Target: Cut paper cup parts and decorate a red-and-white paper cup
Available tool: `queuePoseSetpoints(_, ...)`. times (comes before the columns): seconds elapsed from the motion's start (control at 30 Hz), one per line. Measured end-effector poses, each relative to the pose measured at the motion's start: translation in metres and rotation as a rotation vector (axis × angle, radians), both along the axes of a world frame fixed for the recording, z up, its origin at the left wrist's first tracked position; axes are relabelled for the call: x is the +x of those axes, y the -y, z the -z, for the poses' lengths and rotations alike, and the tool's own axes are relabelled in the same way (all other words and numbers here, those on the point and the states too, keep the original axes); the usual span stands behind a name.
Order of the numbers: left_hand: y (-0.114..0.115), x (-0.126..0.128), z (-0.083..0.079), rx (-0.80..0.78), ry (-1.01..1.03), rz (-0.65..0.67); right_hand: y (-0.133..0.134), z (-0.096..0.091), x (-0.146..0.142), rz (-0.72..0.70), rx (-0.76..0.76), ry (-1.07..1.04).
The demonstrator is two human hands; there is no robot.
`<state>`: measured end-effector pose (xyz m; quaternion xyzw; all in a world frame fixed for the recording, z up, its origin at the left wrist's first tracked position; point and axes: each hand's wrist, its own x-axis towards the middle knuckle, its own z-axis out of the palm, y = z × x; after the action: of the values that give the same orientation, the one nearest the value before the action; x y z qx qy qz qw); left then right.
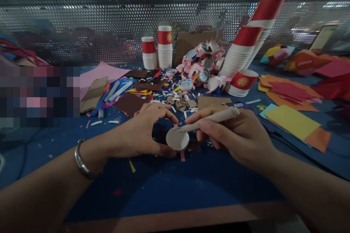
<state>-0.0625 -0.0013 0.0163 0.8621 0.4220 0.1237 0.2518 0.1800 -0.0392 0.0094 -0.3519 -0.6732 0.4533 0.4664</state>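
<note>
A small white round paper piece (177, 139), like the cut-off bottom of a paper cup, stands over the table just in front of me. Pink paper tabs (183, 156) stick out from its far and near edges. My left hand (144, 127) grips its rim between thumb and fingertips. In my right hand (232, 134) is a pale, thick marker-like stick (218, 117), held as one holds a pen. Its tip meets the far inner edge of the round piece. Whether that tip leaves any mark cannot be seen.
Finished-looking round pieces with pink tabs lie in a heap (203, 65). Behind stand paper cup stacks (165, 49), with a leaning stack (237, 54) and a single cup (242, 83) at right. Coloured paper (292, 120), markers (119, 91), scraps (180, 102) and a cable (298, 145) lie around.
</note>
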Motion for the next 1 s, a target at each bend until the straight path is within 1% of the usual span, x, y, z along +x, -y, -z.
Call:
queuePoseSetpoints(0.3,-0.0010,0.0024,0.0053,0.023,-0.015,-0.009,-0.0014,0.0060,-0.0049,-0.049,-0.014,0.068)
queuePoseSetpoints(0.5,-0.0008,0.0024,0.0057,0.013,0.002,0.028,-0.0021,0.0059,-0.0056,-0.201,-0.107,0.137)
queuePoseSetpoints(0.67,0.0001,0.0038,0.0030,0.014,-0.016,0.007,-0.0023,0.0061,-0.0038,-0.238,-0.094,0.150)
queuePoseSetpoints(0.77,-0.0001,0.0032,0.0032,0.018,-0.025,0.009,-0.0025,0.0066,-0.0040,-0.231,-0.089,0.143)
queuePoseSetpoints(0.83,-0.0009,0.0022,0.0044,0.023,-0.021,0.019,-0.0029,0.0069,-0.0045,-0.211,-0.059,0.170)
queuePoseSetpoints(0.9,-0.0023,0.0012,0.0061,0.039,-0.011,0.035,-0.0039,0.0072,-0.0047,-0.173,0.000,0.235)
queuePoseSetpoints(1.0,-0.0046,-0.0001,0.0087,0.057,0.015,0.052,-0.0062,0.0079,-0.0041,-0.082,0.125,0.354)
